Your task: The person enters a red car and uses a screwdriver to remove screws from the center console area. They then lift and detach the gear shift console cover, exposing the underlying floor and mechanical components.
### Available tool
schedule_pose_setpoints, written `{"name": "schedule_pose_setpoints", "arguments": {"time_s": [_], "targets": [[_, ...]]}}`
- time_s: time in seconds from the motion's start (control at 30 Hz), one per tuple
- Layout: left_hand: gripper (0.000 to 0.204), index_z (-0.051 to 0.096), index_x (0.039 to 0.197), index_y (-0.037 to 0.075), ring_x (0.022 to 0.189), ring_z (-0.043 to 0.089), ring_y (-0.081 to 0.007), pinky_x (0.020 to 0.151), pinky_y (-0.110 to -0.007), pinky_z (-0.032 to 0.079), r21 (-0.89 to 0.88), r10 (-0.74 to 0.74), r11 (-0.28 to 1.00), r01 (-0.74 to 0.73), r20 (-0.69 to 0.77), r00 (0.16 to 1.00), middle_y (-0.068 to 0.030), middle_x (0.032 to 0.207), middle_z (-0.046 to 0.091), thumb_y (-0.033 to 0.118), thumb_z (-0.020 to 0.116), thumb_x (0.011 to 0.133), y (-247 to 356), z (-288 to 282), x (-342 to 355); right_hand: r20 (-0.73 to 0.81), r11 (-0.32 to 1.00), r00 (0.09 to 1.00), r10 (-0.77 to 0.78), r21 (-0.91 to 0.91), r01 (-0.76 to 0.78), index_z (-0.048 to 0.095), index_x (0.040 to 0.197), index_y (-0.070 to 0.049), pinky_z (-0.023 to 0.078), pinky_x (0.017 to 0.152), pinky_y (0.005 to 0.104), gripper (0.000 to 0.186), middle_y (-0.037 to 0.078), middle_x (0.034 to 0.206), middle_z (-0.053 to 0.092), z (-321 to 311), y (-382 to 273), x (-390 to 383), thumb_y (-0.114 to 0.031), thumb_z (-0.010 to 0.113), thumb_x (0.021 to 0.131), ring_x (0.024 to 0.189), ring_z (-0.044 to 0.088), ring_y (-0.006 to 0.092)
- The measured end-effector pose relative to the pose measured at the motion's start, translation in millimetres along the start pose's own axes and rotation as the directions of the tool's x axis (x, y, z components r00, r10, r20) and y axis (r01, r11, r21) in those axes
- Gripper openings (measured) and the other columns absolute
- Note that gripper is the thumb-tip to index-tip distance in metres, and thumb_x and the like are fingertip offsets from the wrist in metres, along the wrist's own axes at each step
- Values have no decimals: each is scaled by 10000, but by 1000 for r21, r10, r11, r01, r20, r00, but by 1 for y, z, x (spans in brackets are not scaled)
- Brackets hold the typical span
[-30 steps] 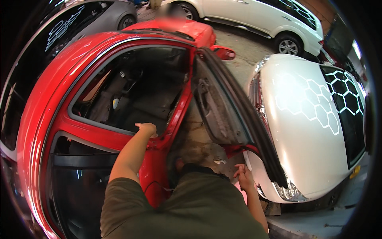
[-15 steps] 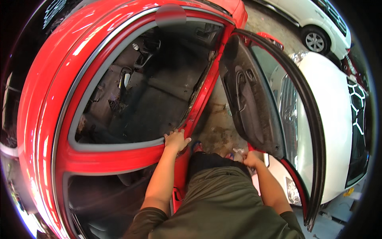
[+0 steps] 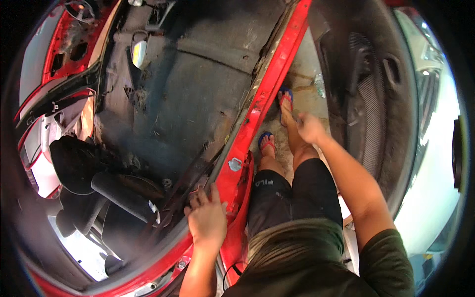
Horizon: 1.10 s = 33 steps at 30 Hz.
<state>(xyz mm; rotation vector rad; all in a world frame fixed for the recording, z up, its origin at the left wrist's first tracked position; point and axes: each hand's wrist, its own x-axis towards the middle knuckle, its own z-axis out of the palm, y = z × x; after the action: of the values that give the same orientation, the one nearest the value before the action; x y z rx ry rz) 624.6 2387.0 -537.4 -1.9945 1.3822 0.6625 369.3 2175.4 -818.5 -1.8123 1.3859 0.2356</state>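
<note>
My left hand [image 3: 207, 220] grips the red door pillar [image 3: 215, 200] of the car, fingers over its inner side and thumb toward the outer face. A metal striker [image 3: 234, 164] sits on the red frame just ahead of it. My right hand [image 3: 311, 128] is closed in a fist above my lower leg, between the car body and the open door [image 3: 368, 109]. What it holds, if anything, is too blurred to make out. The bare dark cabin floor [image 3: 198, 99] spreads beyond the sill, with a lever with a pale side [image 3: 139, 52] standing on it.
Dark seat parts [image 3: 123, 195] lie in the rear of the cabin. My feet in sandals [image 3: 267, 142] stand on the stained concrete floor [image 3: 309, 59] beside the red sill [image 3: 277, 69]. A white car [image 3: 435, 163] stands close beyond the open door.
I have leaned in, and the cabin floor and seat parts now show. The left hand stays at the pillar. The right hand has come away from the door's edge and moved forward.
</note>
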Motion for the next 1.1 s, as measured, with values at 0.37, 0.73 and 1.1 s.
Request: {"name": "schedule_pose_setpoints", "arguments": {"time_s": [0.37, 0.73, 1.1], "targets": [[823, 408, 1497, 27, 1042, 677, -384, 860, -486, 542, 3, -252, 954, 301, 557, 792, -222, 1194, 596, 498, 718, 897, 17, -4, 101, -43, 940, 969, -245, -256, 226, 730, 1069, -15, 576, 924, 501, 307, 264, 1080, 719, -44, -103, 372, -218, 667, 848, 1063, 699, 423], [907, 330, 1537, -5, 1136, 620, -415, 946, -507, 504, -105, -230, 905, 413, 694, 682, -258, 1245, 547, 510, 715, 898, 10, 2, 137, 139, 847, 986, 92, -532, -4, 707, 1221, -56, 525, 1036, 483, 323, 235, 1283, 677, -27, -131, 430, -152, 632, 922, 1241, 635, 392], [777, 468, 1499, 40, 1282, 546, -318, 1114, -515, 392, -472, -299, 744, 473, 398, 867, -226, 1311, 619, 284, 777, 829, 3, 105, 53, 149, 819, 961, 233, -563, -111, 707, 1219, -46, 518, 1046, 468, 369, 242, 1289, 672, 14, -164, 450, -206, 684, 887, 1240, 633, 386]]}}
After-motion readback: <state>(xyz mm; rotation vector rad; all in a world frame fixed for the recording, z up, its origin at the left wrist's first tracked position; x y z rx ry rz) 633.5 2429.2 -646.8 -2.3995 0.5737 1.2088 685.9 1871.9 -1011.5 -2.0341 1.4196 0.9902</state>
